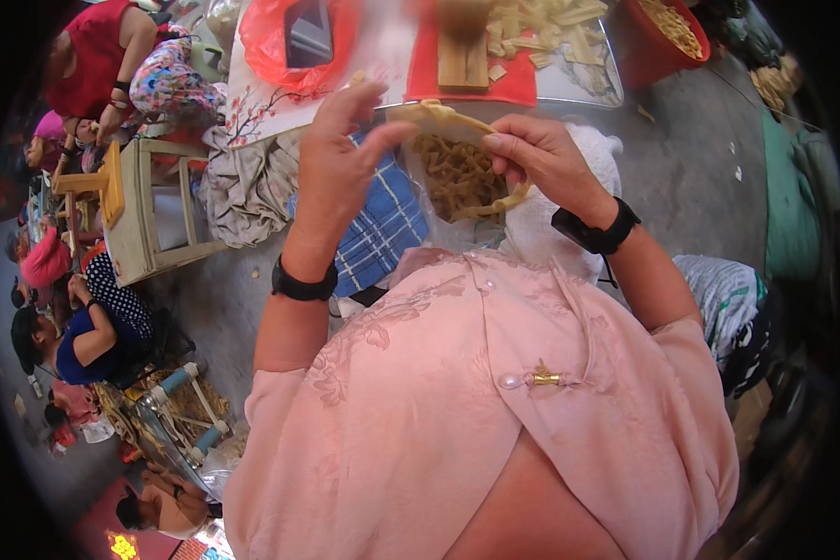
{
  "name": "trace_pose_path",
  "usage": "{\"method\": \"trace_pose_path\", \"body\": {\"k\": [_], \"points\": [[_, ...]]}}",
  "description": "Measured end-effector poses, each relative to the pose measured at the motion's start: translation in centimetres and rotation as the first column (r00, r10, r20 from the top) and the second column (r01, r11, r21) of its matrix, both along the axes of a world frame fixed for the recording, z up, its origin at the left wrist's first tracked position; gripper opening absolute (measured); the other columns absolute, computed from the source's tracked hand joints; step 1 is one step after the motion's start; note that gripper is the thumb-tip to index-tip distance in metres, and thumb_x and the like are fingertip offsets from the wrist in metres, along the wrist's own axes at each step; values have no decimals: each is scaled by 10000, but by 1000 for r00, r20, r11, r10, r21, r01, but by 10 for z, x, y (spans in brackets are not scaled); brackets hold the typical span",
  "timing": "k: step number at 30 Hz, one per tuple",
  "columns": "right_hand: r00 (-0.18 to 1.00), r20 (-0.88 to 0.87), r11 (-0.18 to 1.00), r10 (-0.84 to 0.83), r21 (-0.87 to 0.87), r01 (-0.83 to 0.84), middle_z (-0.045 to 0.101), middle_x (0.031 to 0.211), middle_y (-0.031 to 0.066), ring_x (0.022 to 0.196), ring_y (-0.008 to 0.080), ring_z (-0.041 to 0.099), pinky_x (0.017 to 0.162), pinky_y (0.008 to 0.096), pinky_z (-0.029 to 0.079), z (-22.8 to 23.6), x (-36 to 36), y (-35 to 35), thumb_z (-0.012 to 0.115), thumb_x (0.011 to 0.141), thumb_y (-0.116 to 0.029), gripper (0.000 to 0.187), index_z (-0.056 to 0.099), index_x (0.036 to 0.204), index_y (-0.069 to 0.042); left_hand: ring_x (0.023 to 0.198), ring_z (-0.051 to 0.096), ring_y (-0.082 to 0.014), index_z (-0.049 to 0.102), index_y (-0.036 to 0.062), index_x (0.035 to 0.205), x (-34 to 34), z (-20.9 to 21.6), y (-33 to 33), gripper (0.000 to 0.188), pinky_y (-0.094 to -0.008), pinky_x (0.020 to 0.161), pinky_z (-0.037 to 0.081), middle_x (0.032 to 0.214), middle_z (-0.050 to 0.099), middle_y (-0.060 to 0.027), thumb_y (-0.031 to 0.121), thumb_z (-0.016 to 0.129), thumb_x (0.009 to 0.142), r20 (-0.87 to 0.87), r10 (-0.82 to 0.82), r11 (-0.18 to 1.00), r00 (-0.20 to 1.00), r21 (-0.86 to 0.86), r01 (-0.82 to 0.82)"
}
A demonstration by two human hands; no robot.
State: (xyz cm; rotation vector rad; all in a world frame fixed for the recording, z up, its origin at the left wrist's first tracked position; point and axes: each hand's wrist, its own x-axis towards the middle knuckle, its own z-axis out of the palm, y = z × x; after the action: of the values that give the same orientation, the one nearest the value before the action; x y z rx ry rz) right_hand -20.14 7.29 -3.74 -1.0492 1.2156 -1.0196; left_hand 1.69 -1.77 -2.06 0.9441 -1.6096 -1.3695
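Between the thumb and fingers of my right hand [546, 159] is a pale yellow, flat strip [457, 117], bent and twisted. What looks like its other end hangs below that hand. My left hand [343, 135] is raised beside it, thumb and fingers apart, with the thumb close to the strip's left end. A small pale blur shows by the left fingertips, too smeared to name. Under both hands, a plastic-lined container [420, 191] holds many brownish twisted pieces [457, 177].
Ahead stands a table with a wooden block [462, 63], loose pale strips [555, 23] and a phone [309, 33] on a red bag. A red bucket [691, 19] of strips is at far right. A wooden stool [159, 219] and several seated people are on the left.
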Motion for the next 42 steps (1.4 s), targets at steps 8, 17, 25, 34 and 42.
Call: {"method": "trace_pose_path", "body": {"k": [8,17,25,34,42], "points": [[993,31,991,113,-78,-111,525,644,-28,565,27,458,512,182,358,-3,9,-2,544,917,-177,194,596,831,-12,817,568,-272,567,63,1014,-28,12,8,318,-371,761,428,875,583,-93,63,638,705,565,154,583,811,-715,387],[993,96,995,68,-80,-61,496,637,-51,576,20,417,512,189,335,5,10,-15,539,912,-186,222,594,768,-27,791,552,-300,540,54,875,-28,-17,-29,162,-391,731,430,792,546,-97,50,622,735,692,85,489,717,-655,575],[993,-55,972,-108,-217,94,493,599,-31,566,44,423,502,230,344,4,9,-26,568,890,-184,222,609,768,-3,639,545,-222,518,53,892,-38,-47,-59,82,-328,599,444,713,517,-62,88,561,832,544,43,489,838,-743,457],[933,-186,934,-308,-247,259,494,573,-4,560,76,427,520,257,358,-31,-32,-65,584,878,-264,315,607,725,11,580,434,-15,551,85,1041,-59,-46,-56,192,-173,521,408,707,467,60,250,519,947,20,-314,931,949,202,304],[899,-228,885,-374,-379,272,493,551,34,545,92,433,509,276,359,-34,-34,-87,595,850,-268,329,594,698,24,599,417,-26,607,39,933,-69,-49,-83,223,-203,541,390,665,461,56,252,543,911,357,-209,974,911,-5,225]]}}
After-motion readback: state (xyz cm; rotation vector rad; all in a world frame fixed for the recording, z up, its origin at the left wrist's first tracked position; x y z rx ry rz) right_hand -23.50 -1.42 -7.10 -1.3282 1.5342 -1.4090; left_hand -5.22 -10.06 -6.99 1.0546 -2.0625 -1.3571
